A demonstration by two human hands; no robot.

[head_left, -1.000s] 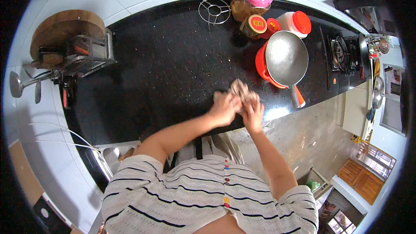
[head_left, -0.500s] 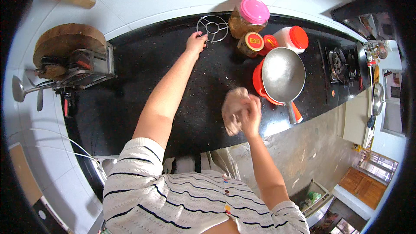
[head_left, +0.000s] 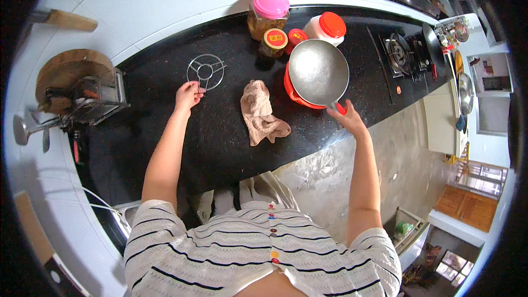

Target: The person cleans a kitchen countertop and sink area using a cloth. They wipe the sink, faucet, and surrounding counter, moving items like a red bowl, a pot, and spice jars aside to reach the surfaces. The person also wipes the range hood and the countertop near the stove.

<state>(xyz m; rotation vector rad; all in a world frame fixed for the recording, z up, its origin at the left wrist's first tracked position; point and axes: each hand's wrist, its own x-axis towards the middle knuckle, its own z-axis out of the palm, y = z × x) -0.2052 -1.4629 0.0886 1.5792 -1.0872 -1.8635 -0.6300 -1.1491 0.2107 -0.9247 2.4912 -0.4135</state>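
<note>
The left hand (head_left: 188,95) pinches the near edge of a round wire rack (head_left: 205,71) that lies flat on the black counter (head_left: 165,132). The right hand (head_left: 346,118) is closed around the red handle of a shiny metal pan (head_left: 319,72), which sits on top of a red pot (head_left: 294,91). A crumpled pink cloth (head_left: 261,114) lies loose on the counter between the 2 hands, touching neither. Behind the pan stand a big jar with a pink lid (head_left: 268,15), a small jar (head_left: 273,43) and a white tub with a red lid (head_left: 328,27).
</note>
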